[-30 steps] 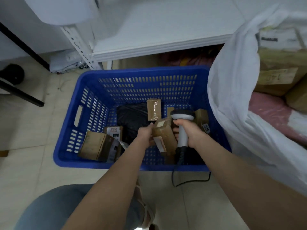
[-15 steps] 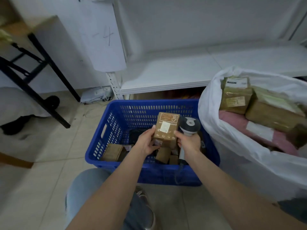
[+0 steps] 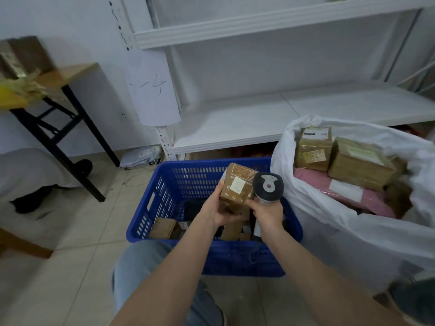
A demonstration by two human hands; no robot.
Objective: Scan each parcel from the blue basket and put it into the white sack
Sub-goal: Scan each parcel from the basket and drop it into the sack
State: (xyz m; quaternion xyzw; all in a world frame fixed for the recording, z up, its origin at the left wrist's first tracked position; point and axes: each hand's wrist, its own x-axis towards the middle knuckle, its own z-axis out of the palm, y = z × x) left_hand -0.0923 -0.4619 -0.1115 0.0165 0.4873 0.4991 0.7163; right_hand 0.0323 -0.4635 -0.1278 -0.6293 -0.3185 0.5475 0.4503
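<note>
Head view: one brown parcel (image 3: 235, 197) held above the blue basket (image 3: 146, 231), left hand (image 3: 215, 209) gripping its lower end so the white label (image 3: 237, 184) faces up, probably for the one scanner (image 3: 268, 187) clamped in the right hand (image 3: 267, 214) at its 3 o'clock. At basket's 3 o'clock the white sack (image 3: 329, 231) gapes; three brown boxes (image 3: 314, 149), one pink mailer (image 3: 317, 182) inside; basket count partly hidden.

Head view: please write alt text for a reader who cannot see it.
The left hand holds a brown parcel above the blue basket, beside the scanner gripped by the right hand. A white sack with parcels stands at the right.
</note>
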